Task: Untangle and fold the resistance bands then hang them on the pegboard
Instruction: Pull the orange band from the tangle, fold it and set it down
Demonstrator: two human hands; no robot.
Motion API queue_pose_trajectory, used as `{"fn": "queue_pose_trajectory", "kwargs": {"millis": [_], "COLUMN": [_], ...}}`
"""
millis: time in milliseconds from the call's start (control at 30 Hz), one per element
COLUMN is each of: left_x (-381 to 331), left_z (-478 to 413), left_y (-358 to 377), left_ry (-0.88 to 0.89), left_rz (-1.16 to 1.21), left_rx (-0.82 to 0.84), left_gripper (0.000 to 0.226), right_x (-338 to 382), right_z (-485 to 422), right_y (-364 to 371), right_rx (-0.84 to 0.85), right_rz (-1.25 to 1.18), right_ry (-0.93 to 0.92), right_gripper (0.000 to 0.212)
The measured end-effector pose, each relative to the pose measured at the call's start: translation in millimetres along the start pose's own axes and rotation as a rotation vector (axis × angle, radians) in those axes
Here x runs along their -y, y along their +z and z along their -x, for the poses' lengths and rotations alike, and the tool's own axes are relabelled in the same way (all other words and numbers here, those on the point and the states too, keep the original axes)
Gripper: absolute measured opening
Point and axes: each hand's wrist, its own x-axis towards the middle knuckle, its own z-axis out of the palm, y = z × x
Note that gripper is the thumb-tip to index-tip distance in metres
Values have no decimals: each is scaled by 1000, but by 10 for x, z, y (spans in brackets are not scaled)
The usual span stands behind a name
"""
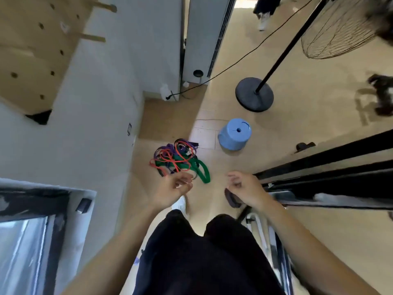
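A tangled heap of resistance bands [177, 159] lies on the tan floor near the white wall: red, purple, black and a wide green band [203, 172] sticking out toward me. My left hand [172, 191] hovers just in front of the heap, fingers loosely curled and apart, holding nothing. My right hand [244, 188] hangs to the right of the heap, also loosely curled and holding nothing. The wooden pegboard [36, 50] with wooden pegs [92, 37] is mounted on the wall at the upper left.
A blue plastic stool [235, 135] stands right of the bands. A floor fan with a round black base [254, 94] and a cable is beyond it. Black rails [325, 167] run along the right. Another person's feet [263, 20] show at the top.
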Motion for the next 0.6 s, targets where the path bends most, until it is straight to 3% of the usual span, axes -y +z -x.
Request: {"fn": "queue_pose_trajectory", "kwargs": {"millis": [133,367,600], "left_x": [-233,-432,-522], "left_z": [-716,-1592,-2118], "left_y": [-334,-669,-726], "left_ry": [25,-36,-254], "left_rz": [0,78,188], "left_rx": [6,-56,-316], "left_gripper": [30,22,24], "right_x": [181,421,739], "right_z": [-522,-1645,-3107], "right_y": [-443,-999,-1403], "right_rx": [-9,67,333], "right_rz": [-9,71,197], "right_ry": [37,25,-138], "right_gripper": [34,30,28]}}
